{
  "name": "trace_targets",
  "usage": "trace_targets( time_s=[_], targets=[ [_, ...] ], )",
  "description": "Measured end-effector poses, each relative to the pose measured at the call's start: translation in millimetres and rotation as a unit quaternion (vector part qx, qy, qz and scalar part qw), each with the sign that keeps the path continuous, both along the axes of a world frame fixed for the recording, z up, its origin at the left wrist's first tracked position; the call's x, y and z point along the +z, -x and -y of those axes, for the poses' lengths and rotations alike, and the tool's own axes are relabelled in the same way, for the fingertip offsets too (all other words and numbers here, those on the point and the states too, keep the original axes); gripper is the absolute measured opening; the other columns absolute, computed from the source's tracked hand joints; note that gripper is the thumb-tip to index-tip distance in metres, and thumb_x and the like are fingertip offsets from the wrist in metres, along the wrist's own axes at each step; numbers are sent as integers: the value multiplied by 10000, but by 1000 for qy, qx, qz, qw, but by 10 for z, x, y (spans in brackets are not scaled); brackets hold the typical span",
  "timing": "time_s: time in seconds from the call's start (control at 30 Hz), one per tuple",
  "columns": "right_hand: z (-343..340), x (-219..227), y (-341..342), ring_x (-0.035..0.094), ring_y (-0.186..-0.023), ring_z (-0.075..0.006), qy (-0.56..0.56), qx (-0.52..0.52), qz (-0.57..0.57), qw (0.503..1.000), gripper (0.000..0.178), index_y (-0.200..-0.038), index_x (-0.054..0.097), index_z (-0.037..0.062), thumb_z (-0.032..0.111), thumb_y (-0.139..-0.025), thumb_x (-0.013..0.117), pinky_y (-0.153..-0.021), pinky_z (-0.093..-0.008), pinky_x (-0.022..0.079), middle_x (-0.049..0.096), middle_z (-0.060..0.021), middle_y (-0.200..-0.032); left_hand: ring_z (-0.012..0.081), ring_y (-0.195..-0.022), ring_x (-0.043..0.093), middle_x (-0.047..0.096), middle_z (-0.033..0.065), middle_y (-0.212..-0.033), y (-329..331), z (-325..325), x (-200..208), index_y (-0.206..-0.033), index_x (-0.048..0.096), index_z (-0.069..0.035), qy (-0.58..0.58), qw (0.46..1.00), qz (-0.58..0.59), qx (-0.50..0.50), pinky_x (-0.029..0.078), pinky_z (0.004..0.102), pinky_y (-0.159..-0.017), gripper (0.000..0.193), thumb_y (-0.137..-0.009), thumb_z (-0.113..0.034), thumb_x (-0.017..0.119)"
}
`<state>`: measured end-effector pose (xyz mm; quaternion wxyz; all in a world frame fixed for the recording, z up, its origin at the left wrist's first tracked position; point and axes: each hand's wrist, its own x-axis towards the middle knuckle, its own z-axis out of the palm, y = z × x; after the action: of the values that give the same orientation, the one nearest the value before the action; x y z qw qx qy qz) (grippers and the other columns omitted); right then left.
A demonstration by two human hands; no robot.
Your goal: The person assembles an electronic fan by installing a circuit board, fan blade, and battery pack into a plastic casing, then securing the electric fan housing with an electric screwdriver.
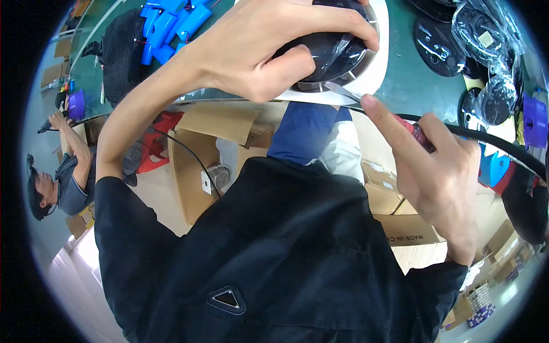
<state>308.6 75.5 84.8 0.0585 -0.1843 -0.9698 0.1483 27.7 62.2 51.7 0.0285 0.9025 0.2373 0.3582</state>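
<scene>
At the top middle, a glossy black round part with a pale ribbed rim lies on a white sheet at the table's near edge. My left hand is curled over it from the left. Its thumb presses on the dark face and a finger reaches the right rim. In my right hand is a red-handled tool with a slim metal blade, my index finger stretched along it. The blade's tip is close to the part's near rim; whether they touch I cannot tell.
Blue cylinders with thin wires are piled at the table's far left beside black cloth. Black discs and clear plastic wrap lie on the right. A cardboard box stands below the table edge. Another person works at left.
</scene>
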Motion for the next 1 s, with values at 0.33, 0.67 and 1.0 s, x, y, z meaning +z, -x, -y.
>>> trace_targets(
  time_s=[0.33,0.67,1.0],
  targets=[
    [231,-216,-53,370,-496,-144,-74,-36,-35,996,709,-1379,648,217,-73,-733,694,-433,-304,351,341,-33,-709,394,-1142,506,523,246,-1238,-82,152,429,-1124,680,-74,340,926,-17,163,405,483,-965,546,-627,-279,585],
    [277,-204,-58,416,-496,-158,-87,-36,-8,996,724,-1436,589,234,-23,-768,693,-441,-307,421,395,-43,-722,369,-1002,483,462,251,-1114,-252,-5,693,-1147,511,12,198,945,-254,51,416,457,-897,514,-695,-197,635],
    [343,-309,18,473,-466,-131,-158,-56,-34,985,750,-1428,593,246,-50,-744,674,-408,-318,436,375,-23,-707,302,-925,494,487,185,-886,-372,-28,747,-1010,535,70,194,919,-339,47,450,394,-806,383,-679,-109,606]
  ],
)
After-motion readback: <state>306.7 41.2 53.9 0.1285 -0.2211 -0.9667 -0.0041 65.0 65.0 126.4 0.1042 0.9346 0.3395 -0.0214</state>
